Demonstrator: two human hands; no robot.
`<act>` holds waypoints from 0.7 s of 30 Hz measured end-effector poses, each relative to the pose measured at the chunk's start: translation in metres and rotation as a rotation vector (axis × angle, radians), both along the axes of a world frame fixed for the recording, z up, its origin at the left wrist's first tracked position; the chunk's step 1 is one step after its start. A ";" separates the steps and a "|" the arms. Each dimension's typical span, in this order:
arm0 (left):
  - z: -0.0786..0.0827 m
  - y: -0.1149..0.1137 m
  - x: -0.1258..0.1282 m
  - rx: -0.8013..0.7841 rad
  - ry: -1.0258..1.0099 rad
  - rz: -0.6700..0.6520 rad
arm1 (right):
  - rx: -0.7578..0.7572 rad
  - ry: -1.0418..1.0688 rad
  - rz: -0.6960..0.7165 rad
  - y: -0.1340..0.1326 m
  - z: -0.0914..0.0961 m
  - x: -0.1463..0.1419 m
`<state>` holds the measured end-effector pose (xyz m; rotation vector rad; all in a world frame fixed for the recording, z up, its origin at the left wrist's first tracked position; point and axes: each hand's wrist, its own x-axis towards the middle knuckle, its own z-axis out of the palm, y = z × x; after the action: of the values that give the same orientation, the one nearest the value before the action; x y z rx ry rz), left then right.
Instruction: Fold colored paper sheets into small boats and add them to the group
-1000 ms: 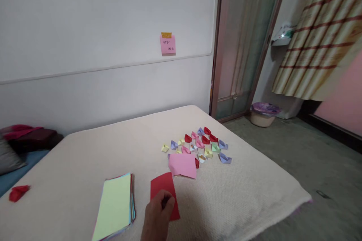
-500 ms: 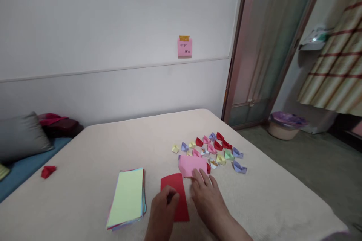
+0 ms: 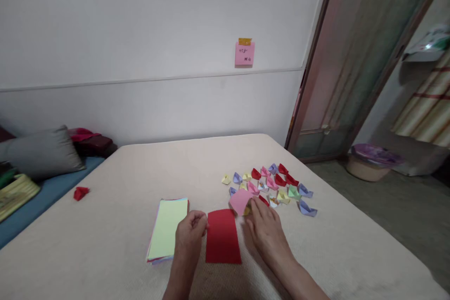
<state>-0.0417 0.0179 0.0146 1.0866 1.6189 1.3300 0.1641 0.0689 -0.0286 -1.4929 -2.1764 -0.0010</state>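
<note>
Our hands flank the red sheet (image 3: 223, 239)

Left hand (image 3: 190, 233) fingers (image 3: 199, 221) curl together at its left edge (gripping or only touching, we cannot tell). Right hand (image 3: 267, 232) fingertips (image 3: 253, 206) lie flat, slightly spread, on the pink sheet (image 3: 239, 200). The red sheet lies between paper stack (image 3: 168, 227) and folded boats (image 3: 277, 183). We'd keep it flat, clear of the pink.
</note>
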 end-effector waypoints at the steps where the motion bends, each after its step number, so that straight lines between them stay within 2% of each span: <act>1: -0.003 0.001 0.001 -0.001 -0.021 -0.001 | 0.038 0.123 0.019 -0.001 0.005 0.001; 4: -0.014 0.006 0.007 -0.007 -0.068 -0.010 | 0.001 0.568 0.060 -0.005 0.018 0.005; 7: -0.017 0.008 0.015 0.034 -0.236 -0.028 | -0.288 0.960 0.015 -0.006 0.023 0.005; 10: -0.005 0.004 0.023 0.004 -0.523 -0.189 | -0.587 1.204 0.018 -0.005 0.023 0.002; 12: 0.009 -0.001 0.029 -0.009 -0.675 -0.273 | -0.656 1.255 0.048 -0.006 0.022 0.000; 15: 0.021 -0.007 0.036 -0.013 -0.748 -0.327 | -0.633 1.233 0.067 -0.009 0.027 -0.002; 18: 0.016 -0.007 0.039 0.030 -0.743 -0.335 | -0.598 1.216 0.109 -0.013 0.034 -0.002; 21: 0.003 -0.003 0.038 0.062 -0.733 -0.282 | -0.657 1.237 0.179 -0.013 0.041 0.002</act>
<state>-0.0040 0.0144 0.0180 0.6984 0.8578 1.3703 0.1657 0.0558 0.0122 -1.0419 -1.2498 1.3986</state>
